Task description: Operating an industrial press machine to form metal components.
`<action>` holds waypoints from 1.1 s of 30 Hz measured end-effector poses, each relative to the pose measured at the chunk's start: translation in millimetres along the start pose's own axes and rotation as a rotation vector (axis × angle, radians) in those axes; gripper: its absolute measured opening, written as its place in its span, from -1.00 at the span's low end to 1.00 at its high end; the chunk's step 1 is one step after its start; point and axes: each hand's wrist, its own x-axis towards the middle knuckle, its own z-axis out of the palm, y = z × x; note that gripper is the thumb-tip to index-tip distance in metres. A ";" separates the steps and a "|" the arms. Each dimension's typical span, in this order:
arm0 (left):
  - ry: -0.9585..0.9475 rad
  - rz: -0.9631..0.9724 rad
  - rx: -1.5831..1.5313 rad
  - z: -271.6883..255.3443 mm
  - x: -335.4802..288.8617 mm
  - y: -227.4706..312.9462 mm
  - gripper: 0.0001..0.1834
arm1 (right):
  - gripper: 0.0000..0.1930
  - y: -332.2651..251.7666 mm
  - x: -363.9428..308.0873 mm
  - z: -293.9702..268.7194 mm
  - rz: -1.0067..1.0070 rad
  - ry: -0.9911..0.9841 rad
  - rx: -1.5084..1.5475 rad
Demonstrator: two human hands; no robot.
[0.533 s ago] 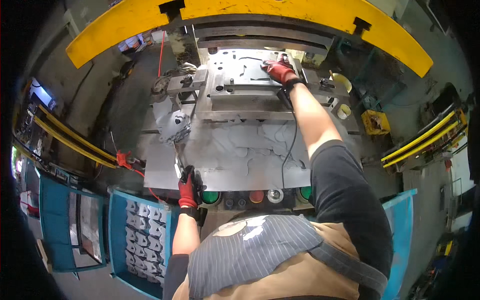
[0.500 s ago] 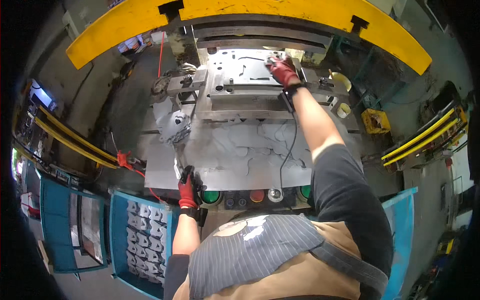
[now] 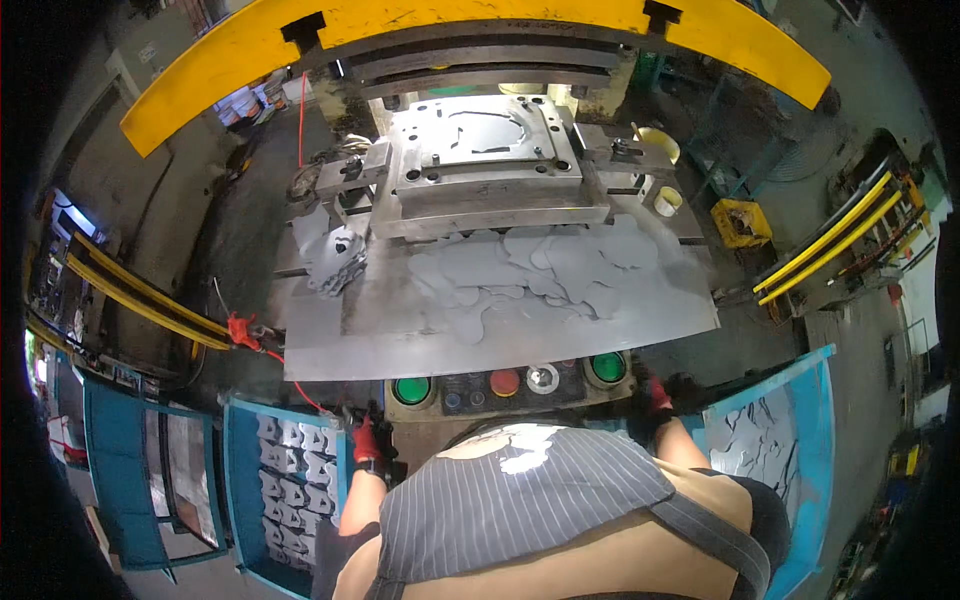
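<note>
My left hand [image 3: 369, 440], in a red glove with dark fingertips, is low beside the left green push button [image 3: 411, 390] of the control panel [image 3: 465, 397]. Its fingers are too dark to make out. At the outer side of the right green push button [image 3: 607, 367] is my right hand [image 3: 657, 398], also red-gloved, its fingers hidden in shadow. Beyond the panel, flat grey sheet-metal pieces [image 3: 540, 265] overlap on the metal table [image 3: 390, 355]. On the lower die [image 3: 490, 190] of the press lies a thin cut metal sheet [image 3: 485, 133], brightly lit.
The yellow press beam [image 3: 470, 18] spans the top. A pile of shaped metal parts [image 3: 335, 262] sits at the table's left. Blue bins stand either side: the left bin [image 3: 240, 480] holds rows of parts, the right bin [image 3: 815, 440] flat pieces. A red air gun [image 3: 240, 330] hangs left.
My right hand has come back from the die to beside the right green button. My left hand has dropped nearer my body, off the table's front edge. The view has shifted slightly.
</note>
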 end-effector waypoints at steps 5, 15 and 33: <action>-0.368 0.333 1.096 8.8 81.9 2.9 -0.40 | -0.58 7.2 38.3 -13.2 0.175 -0.188 -0.408; -0.466 -0.094 0.931 91.5 16.6 76.5 -0.60 | -0.75 45.1 58.4 -24.1 -0.297 -0.303 -0.977; -0.569 0.359 0.942 36.6 64.2 27.5 -0.71 | -0.45 -103.1 -19.9 66.9 0.451 -0.108 -0.292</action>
